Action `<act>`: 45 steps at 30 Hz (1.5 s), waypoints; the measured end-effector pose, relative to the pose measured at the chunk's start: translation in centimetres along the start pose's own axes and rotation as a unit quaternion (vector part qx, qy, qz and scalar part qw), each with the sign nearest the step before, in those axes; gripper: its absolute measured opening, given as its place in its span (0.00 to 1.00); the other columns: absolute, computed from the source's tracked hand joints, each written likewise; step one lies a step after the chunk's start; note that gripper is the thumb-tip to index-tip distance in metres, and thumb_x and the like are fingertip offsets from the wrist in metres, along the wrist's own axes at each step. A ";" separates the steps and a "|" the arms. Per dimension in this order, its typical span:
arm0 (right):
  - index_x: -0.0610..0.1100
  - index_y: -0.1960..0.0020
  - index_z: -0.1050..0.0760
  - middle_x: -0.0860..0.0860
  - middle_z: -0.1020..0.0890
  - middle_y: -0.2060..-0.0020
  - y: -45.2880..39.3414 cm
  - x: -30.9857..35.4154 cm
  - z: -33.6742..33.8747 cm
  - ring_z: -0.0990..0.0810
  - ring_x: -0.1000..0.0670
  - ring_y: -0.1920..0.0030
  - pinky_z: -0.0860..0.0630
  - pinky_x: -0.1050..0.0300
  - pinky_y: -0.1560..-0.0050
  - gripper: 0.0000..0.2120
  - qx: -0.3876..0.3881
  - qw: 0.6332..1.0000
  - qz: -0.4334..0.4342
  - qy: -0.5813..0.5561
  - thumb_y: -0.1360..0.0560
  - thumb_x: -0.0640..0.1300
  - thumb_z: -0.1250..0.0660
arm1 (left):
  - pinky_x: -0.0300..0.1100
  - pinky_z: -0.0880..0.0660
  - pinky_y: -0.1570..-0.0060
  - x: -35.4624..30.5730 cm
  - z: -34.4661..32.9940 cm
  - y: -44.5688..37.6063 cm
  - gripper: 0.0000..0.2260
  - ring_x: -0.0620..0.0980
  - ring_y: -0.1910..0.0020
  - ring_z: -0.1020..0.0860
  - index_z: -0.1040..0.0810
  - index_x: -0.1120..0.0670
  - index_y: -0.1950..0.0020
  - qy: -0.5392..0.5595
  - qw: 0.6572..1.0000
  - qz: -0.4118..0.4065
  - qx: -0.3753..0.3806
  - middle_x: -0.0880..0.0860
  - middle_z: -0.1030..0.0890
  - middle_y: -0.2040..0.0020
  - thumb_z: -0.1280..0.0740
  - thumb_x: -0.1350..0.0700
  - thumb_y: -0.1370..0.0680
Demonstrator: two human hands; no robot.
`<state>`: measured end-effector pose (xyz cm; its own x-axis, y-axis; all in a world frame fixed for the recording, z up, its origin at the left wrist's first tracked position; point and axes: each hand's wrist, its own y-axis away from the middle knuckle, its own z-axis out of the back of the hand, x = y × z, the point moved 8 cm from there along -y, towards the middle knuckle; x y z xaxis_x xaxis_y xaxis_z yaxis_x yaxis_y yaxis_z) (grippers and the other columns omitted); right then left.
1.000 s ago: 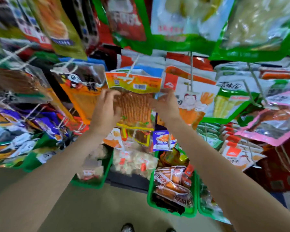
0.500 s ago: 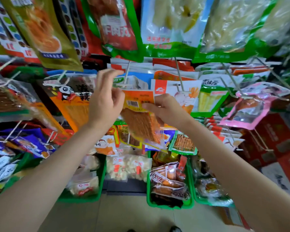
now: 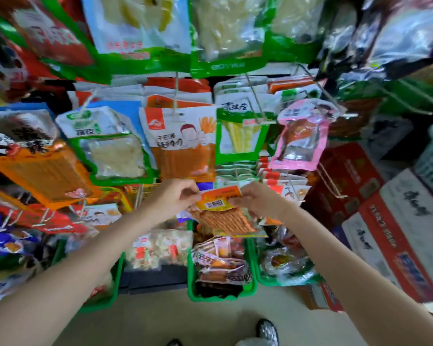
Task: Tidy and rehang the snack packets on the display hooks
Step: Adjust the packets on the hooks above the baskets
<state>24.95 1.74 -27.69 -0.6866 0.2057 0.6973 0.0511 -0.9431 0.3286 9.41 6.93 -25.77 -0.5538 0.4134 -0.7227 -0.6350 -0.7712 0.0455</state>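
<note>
Snack packet [image 3: 223,212] with the orange header hangs between both hands, low in front of the rack, above the green bins [image 3: 220,294]. Left hand [image 3: 174,198] and right hand [image 3: 256,199] pinch its top corners, probably to stretch the hang-hole flat for a hook [image 3: 238,171] just beyond; blur hides the hole.

both hands, left hand [image 3: 173,197] and right hand [image 3: 256,199], pinch the top corners of an orange snack packet [image 3: 220,211] below hanging packets.
</note>
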 end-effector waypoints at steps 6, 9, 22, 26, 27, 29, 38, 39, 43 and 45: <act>0.42 0.52 0.23 0.39 0.18 0.60 3.1 -11.5 5.2 0.16 0.47 0.62 0.24 0.60 0.70 0.06 0.002 0.996 -0.081 -0.033 0.23 0.43 0.37 | 0.26 0.33 0.71 -6.7 -11.3 -6.2 0.02 0.34 0.73 0.24 0.23 0.57 0.56 -0.075 0.996 0.006 0.041 0.43 0.24 0.72 0.32 0.60 0.26; 0.40 0.41 0.24 0.45 0.20 0.50 4.7 -15.1 7.8 0.21 0.43 0.45 0.24 0.53 0.46 0.13 0.005 0.996 -0.082 -0.017 0.24 0.44 0.36 | 0.39 0.31 0.61 -10.0 -16.9 -9.4 0.04 0.50 0.58 0.19 0.21 0.58 0.55 -0.135 0.989 0.003 0.066 0.55 0.17 0.62 0.32 0.58 0.25; 0.42 0.57 0.22 0.45 0.20 0.60 6.9 -25.1 13.8 0.17 0.45 0.67 0.20 0.42 0.56 0.08 -0.099 0.980 -0.109 -0.131 0.22 0.40 0.39 | 0.41 0.24 0.62 -17.2 -26.8 -16.0 0.05 0.49 0.64 0.19 0.23 0.60 0.53 -0.046 0.989 0.067 0.121 0.45 0.25 0.68 0.35 0.59 0.23; 0.41 0.55 0.21 0.44 0.18 0.64 6.5 -26.9 14.5 0.17 0.47 0.69 0.18 0.46 0.60 0.07 -0.112 0.973 -0.141 -0.143 0.22 0.40 0.38 | 0.42 0.21 0.63 -16.1 -27.6 -16.6 0.12 0.52 0.63 0.17 0.26 0.62 0.39 -0.056 0.980 0.106 0.161 0.58 0.19 0.47 0.38 0.60 0.21; 0.40 0.53 0.21 0.45 0.19 0.65 6.5 -27.5 14.4 0.17 0.49 0.70 0.18 0.49 0.60 0.07 -0.108 0.968 -0.158 -0.164 0.23 0.40 0.38 | 0.43 0.20 0.61 -15.5 -27.7 -16.7 0.14 0.53 0.61 0.17 0.27 0.62 0.37 -0.058 0.976 0.119 0.174 0.61 0.23 0.41 0.38 0.60 0.21; 0.38 0.51 0.22 0.44 0.20 0.60 6.5 -28.3 14.0 0.17 0.47 0.69 0.18 0.51 0.59 0.06 -0.097 0.956 -0.180 -0.210 0.23 0.39 0.37 | 0.47 0.20 0.56 -14.7 -27.9 -16.8 0.14 0.53 0.61 0.17 0.29 0.63 0.36 -0.037 0.972 0.142 0.185 0.63 0.26 0.37 0.38 0.61 0.21; 0.34 0.45 0.24 0.36 0.21 0.45 4.7 -27.1 11.1 0.18 0.48 0.71 0.18 0.55 0.62 0.10 -0.015 0.966 -0.180 -0.183 0.24 0.38 0.35 | 0.37 0.21 0.61 -11.7 -27.7 -14.4 0.11 0.46 0.64 0.19 0.27 0.64 0.41 -0.035 0.956 0.168 0.238 0.56 0.20 0.53 0.40 0.60 0.21; 0.34 0.46 0.24 0.37 0.21 0.46 4.5 -26.8 10.5 0.18 0.47 0.70 0.18 0.54 0.60 0.09 -0.006 0.969 -0.175 -0.176 0.24 0.38 0.36 | 0.38 0.21 0.60 -11.1 -27.7 -13.9 0.10 0.46 0.63 0.18 0.27 0.63 0.42 -0.027 0.955 0.173 0.241 0.55 0.21 0.54 0.40 0.60 0.21; 0.37 0.53 0.24 0.41 0.20 0.50 3.4 -25.6 8.4 0.17 0.45 0.68 0.18 0.48 0.56 0.04 0.015 0.974 -0.154 -0.168 0.24 0.39 0.35 | 0.36 0.22 0.63 -8.7 -26.5 -12.4 0.07 0.44 0.67 0.19 0.26 0.64 0.48 0.014 0.956 0.199 0.217 0.57 0.22 0.55 0.40 0.62 0.21; 0.38 0.53 0.23 0.40 0.19 0.53 2.9 -25.0 7.6 0.16 0.43 0.67 0.18 0.47 0.55 0.05 0.032 0.975 -0.151 -0.159 0.24 0.40 0.35 | 0.32 0.23 0.68 -8.1 -25.7 -11.8 0.07 0.42 0.68 0.20 0.26 0.64 0.50 0.020 0.955 0.204 0.213 0.55 0.24 0.57 0.40 0.62 0.21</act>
<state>47.80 -4.17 -39.28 -0.4190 0.5508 0.7218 -0.0666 -0.8115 0.5806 35.18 0.24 -38.21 -0.7869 0.0950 -0.6097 -0.5365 -0.5935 0.6000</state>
